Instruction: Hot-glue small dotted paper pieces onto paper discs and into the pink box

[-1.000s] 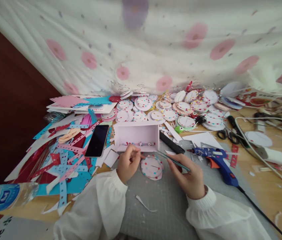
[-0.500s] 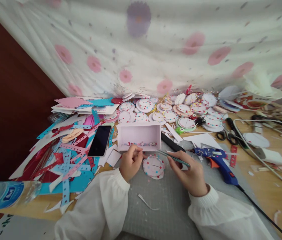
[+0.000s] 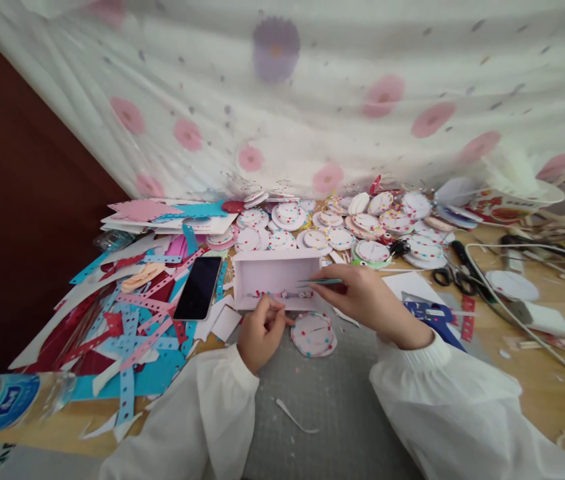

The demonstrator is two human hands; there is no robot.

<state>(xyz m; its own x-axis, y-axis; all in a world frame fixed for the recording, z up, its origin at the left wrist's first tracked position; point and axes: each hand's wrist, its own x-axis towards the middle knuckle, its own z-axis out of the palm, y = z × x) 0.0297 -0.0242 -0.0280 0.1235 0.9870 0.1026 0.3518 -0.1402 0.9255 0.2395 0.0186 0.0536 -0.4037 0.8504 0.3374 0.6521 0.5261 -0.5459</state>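
My right hand [image 3: 369, 300] grips green tweezers [image 3: 319, 282], whose tips reach into a shallow white box [image 3: 276, 279] holding a row of tiny coloured pieces. My left hand [image 3: 261, 329] is curled in a pinch at the box's front edge; what it pinches is too small to make out. A round white paper disc with coloured dots [image 3: 315, 335] lies on the grey cutting mat [image 3: 332, 407] between my hands.
A black phone [image 3: 197, 288] lies left of the box among punched paper strips [image 3: 132, 320]. Several dotted discs [image 3: 342, 223] are piled behind. A blue glue gun [image 3: 432, 313], scissors [image 3: 455, 277], cables and a water bottle [image 3: 2, 400] sit around.
My right hand has moved up and left with the tweezers, from beside the disc to over the box. It now covers part of the glue gun. My left hand stays put.
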